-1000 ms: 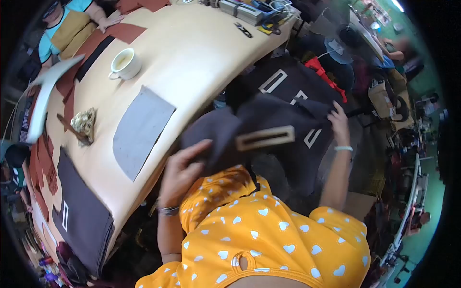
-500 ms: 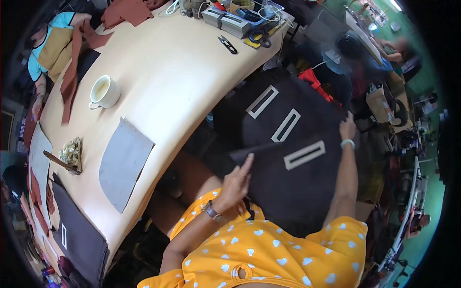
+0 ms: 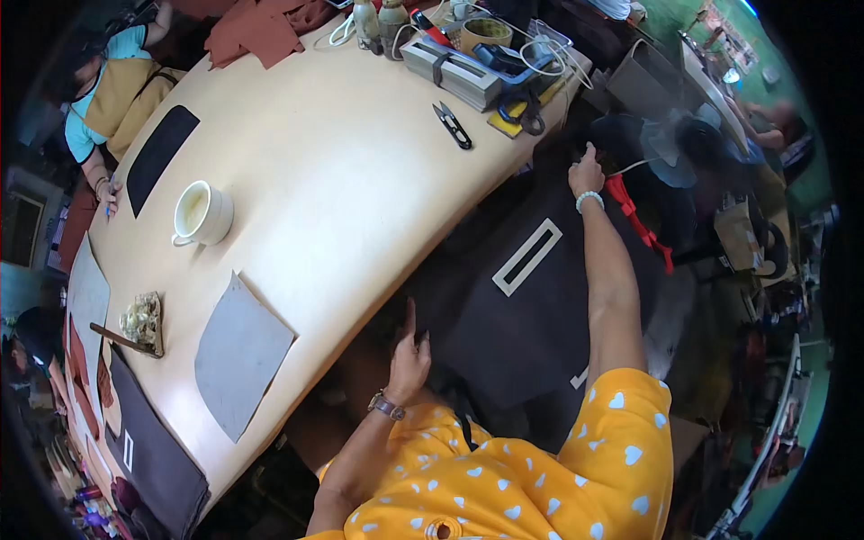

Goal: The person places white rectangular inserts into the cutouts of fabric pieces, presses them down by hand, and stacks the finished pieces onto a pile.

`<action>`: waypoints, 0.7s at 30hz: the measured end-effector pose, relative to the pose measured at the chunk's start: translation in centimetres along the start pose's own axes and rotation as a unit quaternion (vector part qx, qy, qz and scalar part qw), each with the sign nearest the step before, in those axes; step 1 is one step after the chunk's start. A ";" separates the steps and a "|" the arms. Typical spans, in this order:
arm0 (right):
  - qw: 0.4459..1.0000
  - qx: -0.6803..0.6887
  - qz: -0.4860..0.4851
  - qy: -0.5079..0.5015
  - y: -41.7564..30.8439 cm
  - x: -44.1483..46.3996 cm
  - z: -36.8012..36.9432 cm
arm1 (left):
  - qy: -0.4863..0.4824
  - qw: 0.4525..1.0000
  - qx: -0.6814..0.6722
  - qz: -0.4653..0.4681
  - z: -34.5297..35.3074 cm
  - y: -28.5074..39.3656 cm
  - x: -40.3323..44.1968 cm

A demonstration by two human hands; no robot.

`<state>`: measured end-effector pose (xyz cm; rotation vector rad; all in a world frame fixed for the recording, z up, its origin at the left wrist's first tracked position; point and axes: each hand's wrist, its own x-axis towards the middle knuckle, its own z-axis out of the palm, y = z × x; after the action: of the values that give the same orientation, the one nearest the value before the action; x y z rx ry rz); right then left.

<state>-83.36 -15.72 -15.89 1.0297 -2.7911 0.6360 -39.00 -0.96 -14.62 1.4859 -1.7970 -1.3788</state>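
Note:
A large dark brown sheet (image 3: pixel 468 342), of fabric or leather, hangs over my lap beside the table. On it lies a pale rectangular frame (image 3: pixel 527 257) with a long slot; part of a second pale piece (image 3: pixel 579 380) shows by my right arm. My right hand (image 3: pixel 587 175) reaches far forward, its fingers curled at the sheet's upper edge and the index finger pointing out. My left hand (image 3: pixel 410 364) is by the sheet's near left edge, index finger stretched and thumb apart. Whether it touches the sheet is hard to see.
On the table (image 3: pixel 333 198) are a cup (image 3: pixel 204 213), a grey cut piece (image 3: pixel 241 355), thread snips (image 3: pixel 453 126) and a stack of pale frames (image 3: pixel 450 72). A red strap (image 3: pixel 637 216) hangs right of my right arm. A co-worker (image 3: pixel 117 94) stands across the table.
My right hand has moved forward and left with the sheet's edge. My left hand has drawn back leftward. The sheet has shifted, and fewer pale frames show on it.

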 end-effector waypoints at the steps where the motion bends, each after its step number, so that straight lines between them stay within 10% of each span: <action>1: 1.000 -0.011 0.005 -0.008 -0.6 0.4 0.5 | 0.014 1.000 -0.006 -0.005 -0.1 0.1 0.6; 15: 0.960 0.249 -0.078 0.099 -3.2 -6.7 0.8 | -0.122 0.983 0.139 -0.002 -2.1 -4.3 -1.9; 21: 0.793 0.547 -0.260 0.064 -16.1 -18.6 -14.8 | 0.117 0.952 0.033 0.281 -12.6 6.5 -7.5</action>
<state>-59.57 -9.45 -1.14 1.6690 -1.6721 2.1690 -29.39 0.23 -1.79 0.9930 -1.9173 -0.8310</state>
